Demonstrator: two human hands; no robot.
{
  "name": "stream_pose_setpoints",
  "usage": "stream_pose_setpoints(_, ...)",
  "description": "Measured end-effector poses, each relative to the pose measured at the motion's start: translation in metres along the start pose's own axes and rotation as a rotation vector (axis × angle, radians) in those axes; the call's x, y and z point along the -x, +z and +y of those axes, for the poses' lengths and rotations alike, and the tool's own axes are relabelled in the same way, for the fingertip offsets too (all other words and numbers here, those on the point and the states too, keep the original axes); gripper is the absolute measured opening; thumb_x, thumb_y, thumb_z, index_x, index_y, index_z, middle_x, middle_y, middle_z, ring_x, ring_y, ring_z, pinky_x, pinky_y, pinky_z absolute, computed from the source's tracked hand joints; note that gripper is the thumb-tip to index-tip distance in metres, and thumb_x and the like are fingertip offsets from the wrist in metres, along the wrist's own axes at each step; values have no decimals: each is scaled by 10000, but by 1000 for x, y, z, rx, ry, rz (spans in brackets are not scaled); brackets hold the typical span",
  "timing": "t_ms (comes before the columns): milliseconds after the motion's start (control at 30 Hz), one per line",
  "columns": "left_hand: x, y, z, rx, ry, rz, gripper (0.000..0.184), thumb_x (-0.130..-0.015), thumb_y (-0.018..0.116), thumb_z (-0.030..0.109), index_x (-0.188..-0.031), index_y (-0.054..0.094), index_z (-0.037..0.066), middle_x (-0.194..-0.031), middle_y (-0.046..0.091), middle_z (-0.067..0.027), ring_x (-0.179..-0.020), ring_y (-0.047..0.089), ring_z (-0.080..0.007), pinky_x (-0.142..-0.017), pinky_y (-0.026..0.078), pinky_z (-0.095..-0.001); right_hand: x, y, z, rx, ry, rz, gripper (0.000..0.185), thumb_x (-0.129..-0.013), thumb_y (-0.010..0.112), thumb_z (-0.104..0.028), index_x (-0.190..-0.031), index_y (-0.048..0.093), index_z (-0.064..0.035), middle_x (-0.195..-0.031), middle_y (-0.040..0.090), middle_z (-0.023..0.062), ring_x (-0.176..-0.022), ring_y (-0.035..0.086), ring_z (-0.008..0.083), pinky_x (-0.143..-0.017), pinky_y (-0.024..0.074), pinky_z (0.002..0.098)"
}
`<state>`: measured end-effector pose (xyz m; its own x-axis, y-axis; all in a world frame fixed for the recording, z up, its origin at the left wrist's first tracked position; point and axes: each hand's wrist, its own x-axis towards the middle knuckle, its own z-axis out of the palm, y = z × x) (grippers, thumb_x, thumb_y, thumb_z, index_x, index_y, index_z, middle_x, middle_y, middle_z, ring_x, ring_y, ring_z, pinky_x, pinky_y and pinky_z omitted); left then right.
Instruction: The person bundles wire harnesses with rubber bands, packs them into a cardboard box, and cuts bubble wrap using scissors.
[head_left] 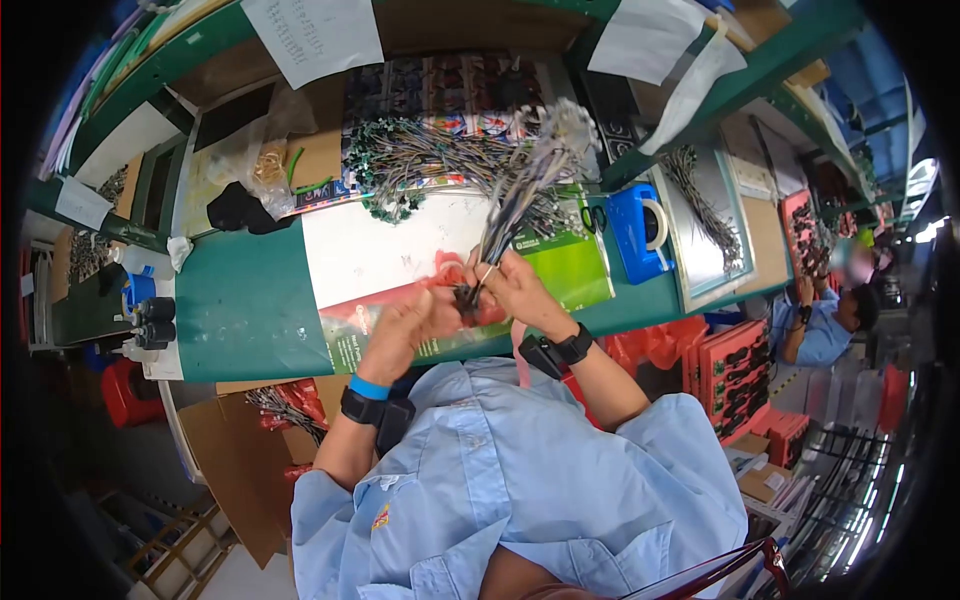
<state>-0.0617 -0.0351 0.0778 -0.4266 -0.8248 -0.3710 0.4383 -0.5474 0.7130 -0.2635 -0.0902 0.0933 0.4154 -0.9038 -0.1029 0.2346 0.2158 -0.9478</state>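
In the head view, the right hand (528, 295) grips the lower part of a wire bundle (512, 212), which slants up over the bench (240, 300) with its pale ends near the wire pile (425, 158). The left hand (398, 328) is beside the bundle's lower end, at some red plastic (491, 310); its fingers are blurred, so whether they grip anything cannot be told. Beneath both hands lies a printed sheet (375, 238). Right of it are scissors (596, 219) and a blue dispenser (632, 240); left, a black cloth (247, 208). A co-worker (822, 330) sits at far right.
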Motion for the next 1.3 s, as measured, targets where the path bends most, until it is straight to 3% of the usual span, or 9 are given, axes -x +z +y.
stream_pose_setpoints(100, -19, 17, 17, -243, 302, 155, 373, -974, 419, 360, -1070, 592, 45, -940, 625, -7, -858, 557, -84, -774, 457, -226, 1, 1, -22, 180, 189, -216, 167, -923, 526, -160, -1028, 548, -31, -780, 533, 2, -561, 428, 57, -502, 361, 218)
stream_pose_setpoints(267, -34, -1, -10, -330, 231, 4, 301, -973, 442, 293, -907, 555, 22, -850, 589, -9, -782, 533, -96, -699, 438, -248, -3, -5, -48, 426, 242, -356, 189, -894, 582, -191, -976, 609, -23, -744, 561, 1, -602, 484, 75, -537, 395, 229)
stream_pose_setpoints(367, -27, -15, -16, -1021, 352, 102, 171, -944, 430, 158, -902, 559, 56, -901, 570, -48, -945, 523, -155, -874, 415, -291, -5, -13, -47, 451, 305, -609, 212, -893, 573, -199, -970, 597, -3, -791, 626, 39, -705, 544, 106, -610, 426, 274)
stream_pose_setpoints(467, -40, -8, -2, -32, 183, -145, 229, -913, 495, 241, -737, 480, 95, -766, 518, -59, -734, 463, -191, -699, 399, -320, -13, -14, -50, 597, 262, -817, 232, -869, 594, -224, -914, 605, 3, -737, 618, 64, -687, 557, 114, -610, 429, 278)
stream_pose_setpoints(600, -40, -7, 27, -47, 469, -418, 284, -801, 618, 150, -630, 407, 68, -569, 433, -41, -611, 374, -176, -580, 331, -301, -24, -9, -63, 807, 330, -935, 250, -840, 606, -238, -860, 602, 11, -668, 592, 62, -626, 550, 142, -574, 428, 296)
stream_pose_setpoints(933, 10, -48, 37, -592, 509, 2, 288, -694, 642, 87, -562, 392, 30, -599, 366, -14, -782, 385, -213, -708, 325, -333, -22, -68, -24, 95, 319, -125, 190, -916, 555, -250, -929, 583, -63, -820, 625, 0, -492, 311, 5, -443, 243, 178)
stream_pose_setpoints(1100, 16, -45, -1, -705, 445, 1, 362, -818, 600, 194, -555, 406, 37, -616, 390, -13, -887, 447, -223, -822, 343, -368, -9, -69, -12, 73, 251, 87, 184, -925, 543, -269, -936, 569, -88, -831, 626, -10, -490, 276, -14, -438, 221, 164)
stream_pose_setpoints(1233, 6, -28, -19, -191, 501, 72, 350, -906, 492, 283, -639, 438, 63, -567, 382, -5, -614, 428, -161, -807, 368, -334, 1, -56, 6, -69, 196, 43, 159, -931, 538, -222, -977, 564, -73, -843, 627, 30, -513, 308, 2, -461, 254, 158)
stream_pose_setpoints(1300, -8, -25, -14, 474, 366, -90, 247, -912, 488, 243, -923, 543, 3, -654, 443, -17, -593, 438, -116, -793, 424, -322, 4, -45, 15, -372, 179, 6, 153, -928, 534, -166, -1035, 543, -56, -876, 618, 54, -548, 339, 16, -499, 292, 159)
